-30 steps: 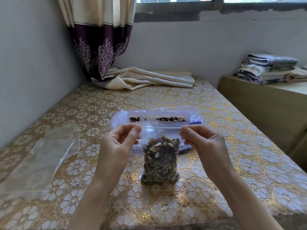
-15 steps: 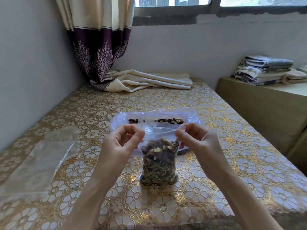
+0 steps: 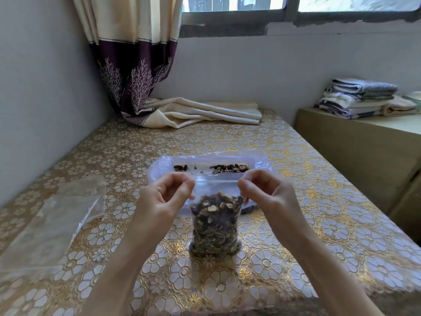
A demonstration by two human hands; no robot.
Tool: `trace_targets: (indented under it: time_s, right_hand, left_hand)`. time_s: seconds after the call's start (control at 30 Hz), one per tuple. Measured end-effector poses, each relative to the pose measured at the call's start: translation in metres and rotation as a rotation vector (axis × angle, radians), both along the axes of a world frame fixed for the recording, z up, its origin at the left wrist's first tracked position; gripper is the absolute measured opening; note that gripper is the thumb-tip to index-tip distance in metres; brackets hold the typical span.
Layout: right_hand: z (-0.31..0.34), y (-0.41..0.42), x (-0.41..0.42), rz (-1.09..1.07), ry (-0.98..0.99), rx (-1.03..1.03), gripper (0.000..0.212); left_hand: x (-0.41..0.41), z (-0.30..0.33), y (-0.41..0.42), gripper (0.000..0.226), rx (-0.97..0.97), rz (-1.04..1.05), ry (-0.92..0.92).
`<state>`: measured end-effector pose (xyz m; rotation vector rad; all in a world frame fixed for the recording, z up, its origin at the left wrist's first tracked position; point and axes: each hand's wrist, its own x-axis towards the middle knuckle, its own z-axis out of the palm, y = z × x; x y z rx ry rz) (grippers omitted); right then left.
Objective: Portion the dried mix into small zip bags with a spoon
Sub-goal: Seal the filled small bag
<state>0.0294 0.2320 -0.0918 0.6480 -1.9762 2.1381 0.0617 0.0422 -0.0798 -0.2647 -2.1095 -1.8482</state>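
A small clear zip bag (image 3: 215,224) stands upright on the table, packed with brown and green dried mix. My left hand (image 3: 166,197) pinches the bag's top strip at its left end. At the right end my right hand (image 3: 266,192) pinches the same strip. Behind the bag lies a wide clear plastic tray or bag (image 3: 257,159) with a thin line of dried mix (image 3: 230,168) left in it. No spoon shows in view.
A pile of empty clear bags (image 3: 59,215) lies at the table's left side. A folded curtain end (image 3: 200,112) rests at the far edge under the window. A low cabinet (image 3: 364,142) with folded towels (image 3: 360,96) stands to the right.
Both hands have drawn a little closer together at the bag's top strip and lowered slightly. The bag stays upright in the same spot.
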Motion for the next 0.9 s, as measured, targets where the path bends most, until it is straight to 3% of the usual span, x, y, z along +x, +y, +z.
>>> trace_targets:
  time_s: [0.9]
  right_hand:
    - [0.012,-0.003,0.002,0.027,0.07,0.16,0.017]
  left_hand:
    - [-0.005,0.006,0.005,0.021,-0.129,-0.007,0.053]
